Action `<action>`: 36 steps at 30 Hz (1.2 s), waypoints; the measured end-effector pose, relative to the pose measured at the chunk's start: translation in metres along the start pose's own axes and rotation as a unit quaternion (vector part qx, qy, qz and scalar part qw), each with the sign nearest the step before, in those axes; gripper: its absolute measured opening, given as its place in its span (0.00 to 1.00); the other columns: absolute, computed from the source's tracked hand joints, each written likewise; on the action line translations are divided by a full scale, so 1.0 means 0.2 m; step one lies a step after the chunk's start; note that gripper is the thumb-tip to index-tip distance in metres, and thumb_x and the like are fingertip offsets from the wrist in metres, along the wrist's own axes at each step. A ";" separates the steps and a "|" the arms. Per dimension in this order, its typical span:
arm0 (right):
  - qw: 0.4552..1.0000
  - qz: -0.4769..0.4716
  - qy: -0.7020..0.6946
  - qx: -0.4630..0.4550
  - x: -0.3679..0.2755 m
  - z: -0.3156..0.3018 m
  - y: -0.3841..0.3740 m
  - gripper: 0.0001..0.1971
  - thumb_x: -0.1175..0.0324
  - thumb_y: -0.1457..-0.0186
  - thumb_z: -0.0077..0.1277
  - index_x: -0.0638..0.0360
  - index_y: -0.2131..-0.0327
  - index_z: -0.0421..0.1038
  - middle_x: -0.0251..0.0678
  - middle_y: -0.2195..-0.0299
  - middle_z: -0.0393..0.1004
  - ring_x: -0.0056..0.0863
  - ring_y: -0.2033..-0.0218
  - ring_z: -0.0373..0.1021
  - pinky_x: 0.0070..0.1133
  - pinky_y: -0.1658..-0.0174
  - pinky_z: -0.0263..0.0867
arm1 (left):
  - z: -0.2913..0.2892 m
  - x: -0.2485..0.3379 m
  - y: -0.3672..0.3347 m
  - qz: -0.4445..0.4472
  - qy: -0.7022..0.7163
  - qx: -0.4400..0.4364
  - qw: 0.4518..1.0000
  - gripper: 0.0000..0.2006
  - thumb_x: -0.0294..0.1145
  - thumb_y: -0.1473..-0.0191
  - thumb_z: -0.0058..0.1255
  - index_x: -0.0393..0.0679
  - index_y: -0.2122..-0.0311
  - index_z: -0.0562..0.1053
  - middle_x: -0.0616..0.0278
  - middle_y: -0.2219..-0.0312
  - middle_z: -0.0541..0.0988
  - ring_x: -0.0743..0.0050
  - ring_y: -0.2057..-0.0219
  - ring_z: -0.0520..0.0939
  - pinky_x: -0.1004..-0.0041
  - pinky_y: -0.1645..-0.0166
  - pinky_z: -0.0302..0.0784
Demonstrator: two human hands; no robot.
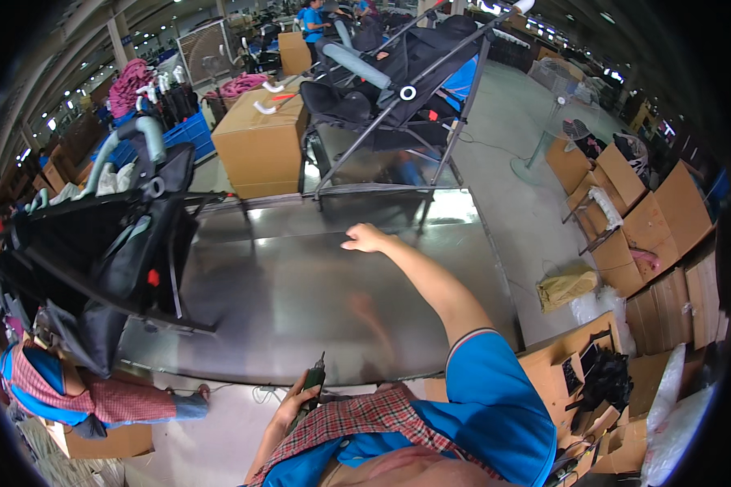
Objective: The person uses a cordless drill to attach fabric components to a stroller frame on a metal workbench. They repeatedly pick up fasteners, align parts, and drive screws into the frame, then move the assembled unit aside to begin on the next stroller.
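The left hand point(296, 401) grips an electric screwdriver point(316, 377) at the near edge of the metal table point(252, 304). Above the table, the right hand's point(367, 238) fingers look curled; whether fully closed, I cannot tell.

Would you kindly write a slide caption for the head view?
Left hand holding a pointed tool, right hand over a shiny metal table, a black stroller farther back.

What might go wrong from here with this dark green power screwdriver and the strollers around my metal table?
The dark green power screwdriver in your left hand has a bare metal bit pointing up; it might poke your right hand if that swings back.

The black fabric stroller at left seems to overhang the shiny metal table; a bump might shift it toward the person in red plaid.
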State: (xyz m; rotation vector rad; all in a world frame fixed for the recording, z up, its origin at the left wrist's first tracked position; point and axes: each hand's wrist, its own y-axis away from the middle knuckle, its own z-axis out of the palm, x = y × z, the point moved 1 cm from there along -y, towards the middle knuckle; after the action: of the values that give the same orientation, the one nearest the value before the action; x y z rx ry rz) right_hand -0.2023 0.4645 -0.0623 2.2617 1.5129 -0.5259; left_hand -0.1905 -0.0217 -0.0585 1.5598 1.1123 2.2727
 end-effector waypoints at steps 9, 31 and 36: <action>0.961 0.180 0.073 0.198 1.51 -0.28 0.32 0.36 0.44 0.50 0.59 0.67 0.48 0.70 0.51 0.53 0.76 0.45 0.50 0.73 0.32 0.47 0.69 | 0.43 0.26 -0.47 -0.084 0.023 -0.007 0.996 0.44 0.39 0.46 0.59 0.34 0.32 0.49 0.54 0.45 0.70 0.71 0.49 0.72 0.77 0.45 0.66; 0.832 -0.029 -0.327 0.446 0.78 -1.38 0.41 0.19 0.62 0.42 0.59 0.58 0.84 0.69 0.29 0.87 0.70 0.17 0.86 0.69 0.19 0.80 0.63 | 0.70 0.44 -0.66 -0.080 0.101 0.031 0.991 0.42 0.37 0.45 0.59 0.40 0.31 0.49 0.60 0.57 0.75 0.71 0.57 0.74 0.76 0.50 0.70; 0.862 -0.144 -0.239 0.423 0.14 -0.91 0.73 0.16 0.71 0.42 0.58 0.57 0.81 0.64 0.25 0.84 0.68 0.13 0.83 0.69 0.16 0.79 0.65 | 0.47 0.35 -0.64 0.056 0.049 -0.012 0.997 0.46 0.44 0.46 0.60 0.45 0.30 0.45 0.64 0.67 0.75 0.76 0.67 0.76 0.75 0.63 0.74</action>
State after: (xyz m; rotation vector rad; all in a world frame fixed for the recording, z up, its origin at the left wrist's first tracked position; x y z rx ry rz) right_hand -0.0381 0.5242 0.0953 2.1442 1.5063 -2.0047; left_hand -0.1749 0.1503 -0.0750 1.5533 1.0422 2.4501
